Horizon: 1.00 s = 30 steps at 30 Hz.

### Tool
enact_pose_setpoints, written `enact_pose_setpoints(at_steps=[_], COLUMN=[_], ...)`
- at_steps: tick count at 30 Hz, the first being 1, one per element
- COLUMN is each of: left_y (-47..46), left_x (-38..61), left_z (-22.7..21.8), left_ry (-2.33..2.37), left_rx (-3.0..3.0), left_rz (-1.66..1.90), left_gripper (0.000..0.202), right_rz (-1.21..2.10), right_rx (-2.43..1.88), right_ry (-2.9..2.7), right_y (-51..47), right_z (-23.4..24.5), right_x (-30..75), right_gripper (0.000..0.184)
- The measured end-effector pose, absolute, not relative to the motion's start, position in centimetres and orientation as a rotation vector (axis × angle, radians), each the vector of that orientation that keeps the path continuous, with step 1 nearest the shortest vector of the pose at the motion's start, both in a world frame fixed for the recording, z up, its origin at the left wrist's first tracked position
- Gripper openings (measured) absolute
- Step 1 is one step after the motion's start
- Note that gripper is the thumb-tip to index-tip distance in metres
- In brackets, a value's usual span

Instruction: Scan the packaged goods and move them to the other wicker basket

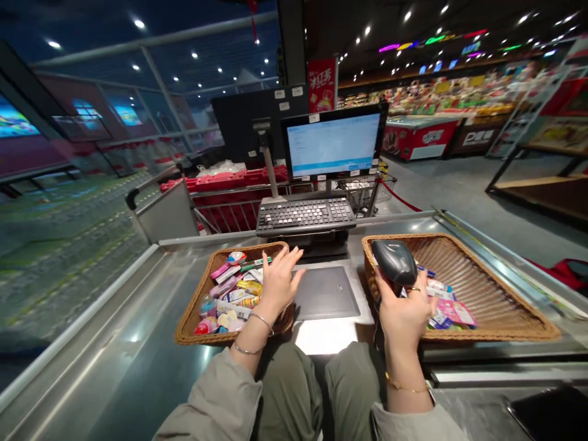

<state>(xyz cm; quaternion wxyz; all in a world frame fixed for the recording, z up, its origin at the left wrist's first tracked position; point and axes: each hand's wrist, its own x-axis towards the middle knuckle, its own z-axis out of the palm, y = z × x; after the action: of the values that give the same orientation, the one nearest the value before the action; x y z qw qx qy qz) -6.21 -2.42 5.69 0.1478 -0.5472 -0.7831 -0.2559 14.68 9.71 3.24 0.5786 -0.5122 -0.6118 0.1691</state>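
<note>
My right hand (404, 309) is wrapped round a black handheld barcode scanner (395, 260), held over the near left part of the right wicker basket (509, 288). Behind that hand, a pink packet (457, 311) and other small packaged goods lie in the basket's left end. My left hand (280, 278) has its fingers stretched out and nothing in them. It hovers at the right side of the left wicker basket (186, 321), which is full of small colourful items, among them a yellow one (250, 286) and a red-capped one (202, 329).
A dark flat panel (327, 293) is set in the metal counter (133, 331) between the baskets. Beyond it stand a keyboard (305, 213) and a lit monitor (335, 144). Shopping carts (229, 208) are behind the counter. A black object (551, 413) lies at the lower right.
</note>
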Motion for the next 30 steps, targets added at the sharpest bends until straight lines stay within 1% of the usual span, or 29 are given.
enact_pose_setpoints(at_steps=[4, 8, 11, 15, 18, 22, 30], left_y=[-6.0, -8.5, -9.9, -11.2, -11.7, -11.9, -11.5], left_x=[-8.9, -10.8, -11.9, -12.8, -13.1, -13.2, -13.6], left_z=[5.0, 4.4, 4.1, 3.9, 3.7, 3.3, 2.2], left_ry=[-2.368, -2.411, -2.447, -2.537, -2.578, -2.601, -2.537], left_rx=[-1.432, -1.353, -1.321, -1.287, -1.287, -1.353, -1.665], left_rz=[-0.69, -0.591, -0.491, -0.354, -0.285, -0.171, 0.043], left_gripper=[0.041, 0.043, 0.047, 0.056, 0.059, 0.057, 0.046], right_rz=[0.503, 0.505, 0.534, 0.586, 0.617, 0.681, 0.754], right_rx=[-1.114, -1.012, -0.943, -0.894, -0.871, -0.817, -0.818], right_ry=[-1.638, -1.776, -1.859, -1.967, -1.988, -2.038, -2.097], right_y=[8.4, 7.3, 6.8, 6.4, 6.1, 5.7, 5.6], right_z=[3.2, 3.0, 2.8, 2.8, 2.7, 1.9, 0.5], right_x=[12.4, 10.5, 9.3, 7.8, 6.9, 6.1, 5.8], right_gripper=[0.061, 0.045, 0.039, 0.041, 0.044, 0.044, 0.042])
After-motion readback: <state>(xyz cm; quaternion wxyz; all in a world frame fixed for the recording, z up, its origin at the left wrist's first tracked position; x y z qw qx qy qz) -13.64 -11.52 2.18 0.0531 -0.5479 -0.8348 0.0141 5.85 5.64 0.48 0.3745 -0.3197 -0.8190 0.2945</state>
